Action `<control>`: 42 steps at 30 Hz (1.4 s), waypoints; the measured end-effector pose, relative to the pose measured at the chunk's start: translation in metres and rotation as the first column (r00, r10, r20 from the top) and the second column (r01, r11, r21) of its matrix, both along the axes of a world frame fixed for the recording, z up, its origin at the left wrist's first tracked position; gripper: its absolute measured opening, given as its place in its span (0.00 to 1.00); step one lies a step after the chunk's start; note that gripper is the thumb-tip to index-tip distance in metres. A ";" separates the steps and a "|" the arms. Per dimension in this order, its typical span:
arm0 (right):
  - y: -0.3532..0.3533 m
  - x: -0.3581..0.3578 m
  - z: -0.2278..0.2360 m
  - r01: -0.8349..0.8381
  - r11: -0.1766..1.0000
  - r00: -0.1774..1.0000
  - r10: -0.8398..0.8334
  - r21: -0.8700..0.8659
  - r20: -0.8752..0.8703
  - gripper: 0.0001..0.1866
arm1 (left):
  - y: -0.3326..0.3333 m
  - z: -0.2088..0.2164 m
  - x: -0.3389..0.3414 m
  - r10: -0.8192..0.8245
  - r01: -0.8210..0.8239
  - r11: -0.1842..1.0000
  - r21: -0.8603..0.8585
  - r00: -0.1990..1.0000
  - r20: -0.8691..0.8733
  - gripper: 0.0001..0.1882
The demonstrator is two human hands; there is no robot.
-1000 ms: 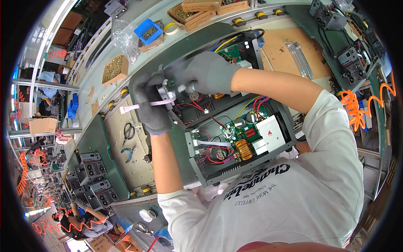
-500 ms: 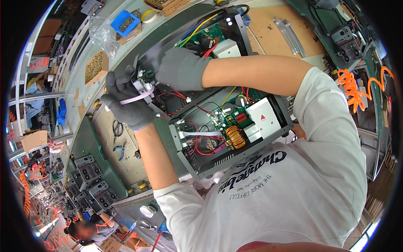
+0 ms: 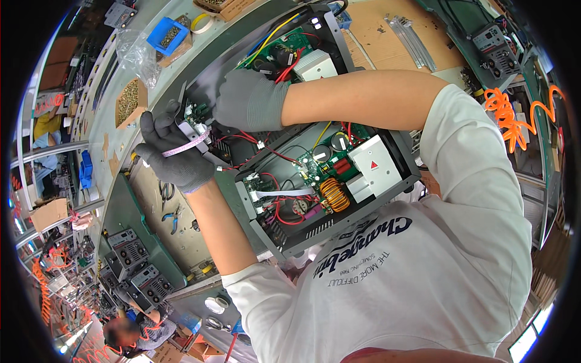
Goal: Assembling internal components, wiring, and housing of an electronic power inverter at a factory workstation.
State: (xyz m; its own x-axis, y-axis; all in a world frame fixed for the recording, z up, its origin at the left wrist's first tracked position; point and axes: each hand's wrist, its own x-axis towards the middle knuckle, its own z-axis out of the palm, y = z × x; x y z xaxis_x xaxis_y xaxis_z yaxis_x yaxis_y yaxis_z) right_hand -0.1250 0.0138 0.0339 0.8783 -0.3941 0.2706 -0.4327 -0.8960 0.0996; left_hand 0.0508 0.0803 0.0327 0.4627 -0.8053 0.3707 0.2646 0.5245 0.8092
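Observation:
Two dark metal chassis full of electronics lie side by side before me. At the left end of the far chassis (image 3: 339,51), my left hand (image 3: 175,160), in a grey glove, cups a small end panel (image 3: 195,134) with a green circuit board (image 3: 196,113). A pale ribbon cable (image 3: 186,146) loops across its palm. My right hand (image 3: 249,100), gloved too, reaches into that chassis close behind the panel. Its fingers are curled and their tips hidden. Nearer me, the second chassis (image 3: 396,192) shows a copper-wound coil (image 3: 334,195), a silver heat sink (image 3: 378,163) and red wires.
Scissors (image 3: 166,190) and blue-handled pliers (image 3: 173,222) lie left of the chassis. Beyond are a cardboard box of screws (image 3: 130,104), a blue bin (image 3: 164,35) and a tape roll (image 3: 201,23). Metal rods (image 3: 411,43) lie on cardboard. Finished-looking units (image 3: 150,284) stand lower left. Another person (image 3: 154,331) works beyond.
The whole view has shifted slightly, so the chassis and both hands sit a little further left. Both hands stay at the end panel, with little visible change in their grip.

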 end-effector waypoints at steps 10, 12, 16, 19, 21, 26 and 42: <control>-0.001 0.005 0.002 -0.071 0.997 0.996 0.073 -0.037 0.043 0.05 | 0.005 0.003 0.001 -0.061 0.063 0.996 0.057 0.998 -0.027 0.36; -0.003 0.005 0.004 -0.091 0.996 0.995 0.092 -0.027 0.043 0.05 | 0.005 0.002 -0.001 -0.053 0.057 0.995 0.082 0.998 -0.043 0.35; -0.004 0.000 0.003 -0.129 0.989 0.988 0.134 -0.076 0.071 0.05 | 0.006 -0.001 0.002 -0.083 0.089 0.994 0.067 0.994 -0.074 0.35; -0.003 0.000 0.002 -0.119 0.990 0.990 0.124 -0.074 0.071 0.05 | 0.005 -0.006 0.010 -0.138 0.139 0.990 0.010 0.989 -0.055 0.34; -0.002 -0.002 0.001 -0.113 0.991 0.991 0.118 -0.073 0.067 0.05 | 0.004 -0.007 0.011 -0.153 0.153 0.988 -0.010 0.982 -0.106 0.34; -0.005 0.000 -0.001 -0.146 0.984 0.982 0.157 -0.103 0.107 0.04 | 0.007 -0.006 0.010 -0.191 0.189 0.982 -0.022 0.972 -0.139 0.33; -0.001 -0.010 0.048 -0.132 0.989 0.991 0.133 0.073 -0.009 0.04 | 0.007 -0.003 0.004 -0.069 0.069 0.998 0.012 0.997 -0.029 0.35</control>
